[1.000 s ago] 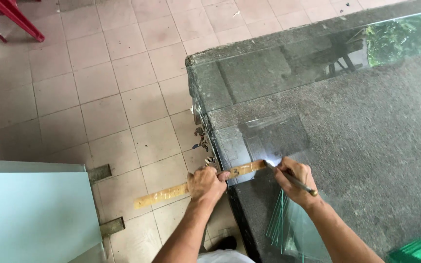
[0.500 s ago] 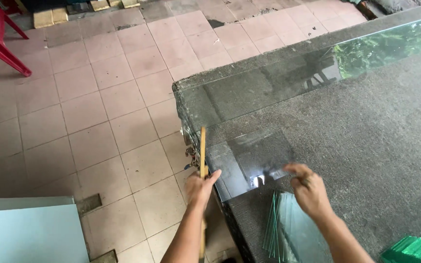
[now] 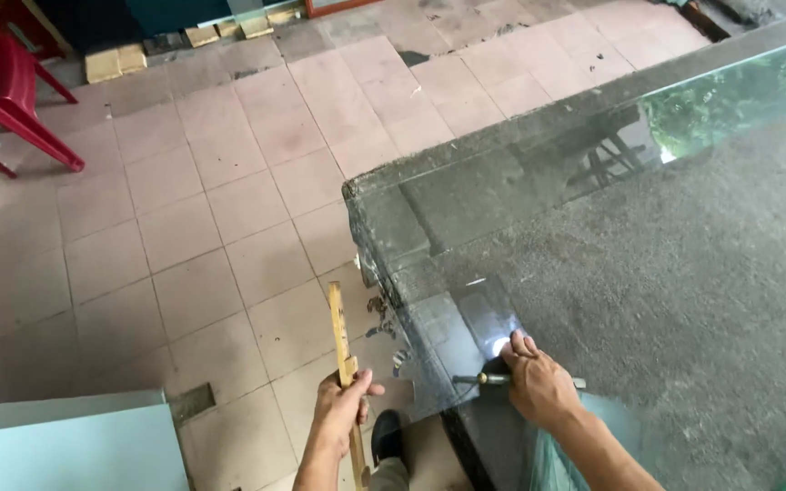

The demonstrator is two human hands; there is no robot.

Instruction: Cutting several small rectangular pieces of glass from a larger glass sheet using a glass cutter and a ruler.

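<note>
My left hand (image 3: 343, 409) grips the long wooden ruler (image 3: 346, 377) upright off the tabletop (image 3: 684, 273); my right hand (image 3: 539, 386) clamps the slim metal glass cutter (image 3: 484, 378) on the clear glass pane (image 3: 466, 336), which could crack unevenly.

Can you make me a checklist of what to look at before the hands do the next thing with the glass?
1. Left hand has a firm hold on the wooden ruler: ok, fingers wrapped round it.
2. Ruler off the glass: ok, it is upright beside the table.
3. Right hand holds the glass cutter: ok.
4. Small glass pane lies flat on the table corner: ok.
5. Score line across the pane: cannot tell, glare hides it.
6. Shoe away from the glass bits on the floor: cannot tell.
</note>
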